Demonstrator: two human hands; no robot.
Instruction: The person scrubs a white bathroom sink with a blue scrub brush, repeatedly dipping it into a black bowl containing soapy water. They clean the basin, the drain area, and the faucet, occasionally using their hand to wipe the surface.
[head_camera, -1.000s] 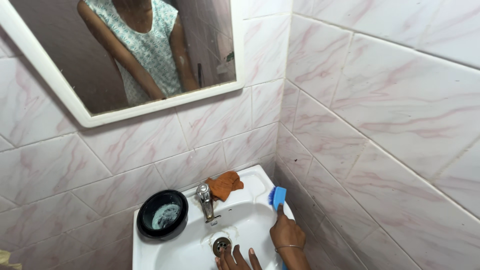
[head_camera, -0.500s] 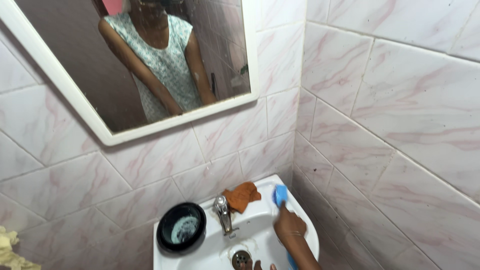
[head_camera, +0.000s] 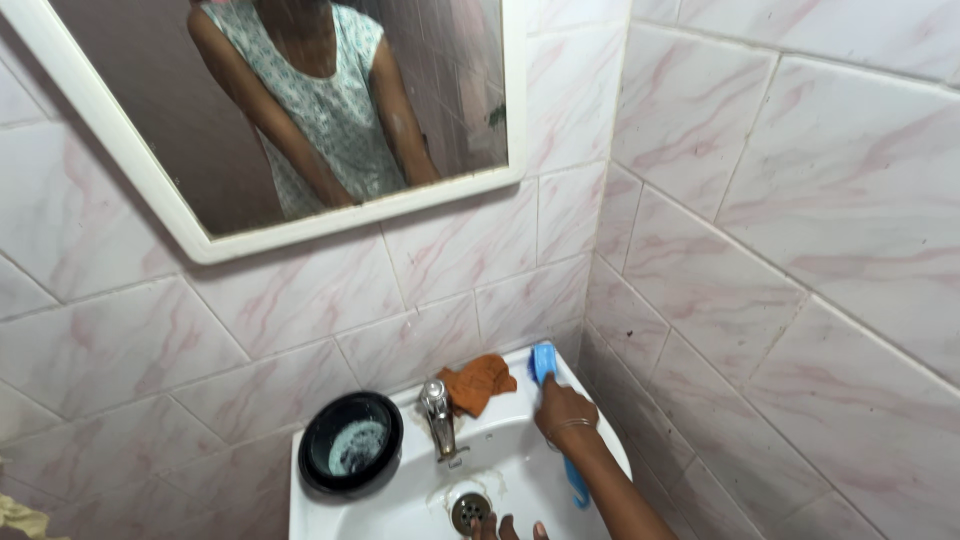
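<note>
**Here, a crowded sink rim**

Leftmost, the black bowl (head_camera: 351, 443) sits on the rim of the sink (head_camera: 400, 505), partly overhanging; a knock could tip it. By the tap (head_camera: 437, 415) lies an orange rag (head_camera: 477, 381). The left hand (head_camera: 505, 528) shows only fingertips near the drain (head_camera: 468, 511), grip unclear. The right hand (head_camera: 563, 413) grasps a blue brush (head_camera: 545, 364) at the back corner; on wet porcelain it might slip.

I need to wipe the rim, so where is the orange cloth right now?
In the head view, the orange cloth lies on the sink's back ledge, between the metal tap and the blue brush.
</note>
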